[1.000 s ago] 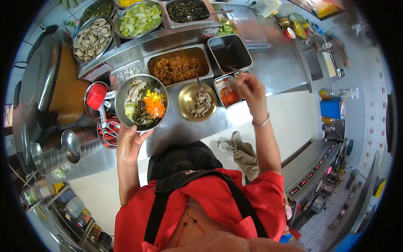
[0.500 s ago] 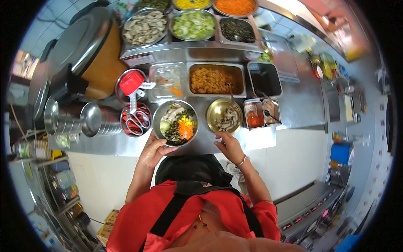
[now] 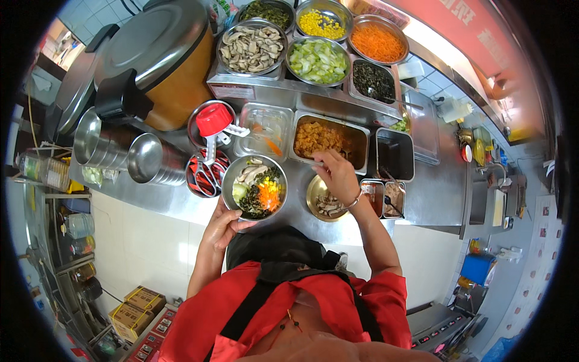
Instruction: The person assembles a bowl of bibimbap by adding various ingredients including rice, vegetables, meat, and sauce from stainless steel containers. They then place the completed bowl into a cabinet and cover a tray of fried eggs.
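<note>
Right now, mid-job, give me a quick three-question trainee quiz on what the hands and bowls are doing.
1. True or false: the left hand holds the steel bowl of mixed vegetables by its near rim.
2. Which does the right hand reach over? A) carrot bowl B) rectangular pan of orange-brown filling C) rice cooker
3. Fill in: the small brass bowl lies to the ___ of the steel bowl.

Key: 1 true; 2 B; 3 right

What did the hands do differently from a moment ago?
The right hand moved from the far small containers, past the small metal bowl, up to the tray of orange-brown filling, its fingers now reaching over the tray's near edge. The left hand stayed holding the bowl of mixed vegetables, which stayed on the counter.
</note>
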### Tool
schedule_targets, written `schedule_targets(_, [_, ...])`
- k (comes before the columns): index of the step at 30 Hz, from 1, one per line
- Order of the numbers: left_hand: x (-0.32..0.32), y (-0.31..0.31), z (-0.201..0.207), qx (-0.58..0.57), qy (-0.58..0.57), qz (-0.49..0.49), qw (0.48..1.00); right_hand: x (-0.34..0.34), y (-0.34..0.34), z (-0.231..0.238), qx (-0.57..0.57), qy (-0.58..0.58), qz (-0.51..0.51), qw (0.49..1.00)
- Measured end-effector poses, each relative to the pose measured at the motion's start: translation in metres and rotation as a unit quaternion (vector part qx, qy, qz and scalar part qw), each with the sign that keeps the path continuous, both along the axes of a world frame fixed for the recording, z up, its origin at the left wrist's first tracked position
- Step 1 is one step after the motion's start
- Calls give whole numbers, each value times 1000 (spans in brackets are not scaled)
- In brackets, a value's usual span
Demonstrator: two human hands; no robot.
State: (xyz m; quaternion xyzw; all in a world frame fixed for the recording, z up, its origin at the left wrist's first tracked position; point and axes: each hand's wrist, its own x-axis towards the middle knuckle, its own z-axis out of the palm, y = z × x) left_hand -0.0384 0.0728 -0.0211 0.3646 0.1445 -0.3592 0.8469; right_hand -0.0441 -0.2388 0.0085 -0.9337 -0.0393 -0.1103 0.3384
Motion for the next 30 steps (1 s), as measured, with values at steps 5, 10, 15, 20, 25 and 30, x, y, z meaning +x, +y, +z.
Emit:
schedule_targets(5, [0, 10, 1, 16, -2, 20, 1000, 45, -2, 7, 10, -25, -28, 999])
schedule_targets(10, [-3, 26, -4, 19, 25, 24, 999, 85, 10, -14, 8, -39, -12, 999])
schedule_targets(15, [-4, 35, -7, -17, 40, 36, 998, 123, 19, -15, -18, -68, -4, 998])
schedule_targets(20, [1, 37, -7, -3, 36, 35, 999, 164, 22, 14, -26, -85, -19, 996])
schedule_targets(25, [11, 35, -9, -10, 35, 20, 999, 199, 20, 21, -52, -131, -15, 990])
schedule_targets(30, [16, 33, -11, -32, 46, 14, 998, 190, 24, 6, -63, -89, -2, 994])
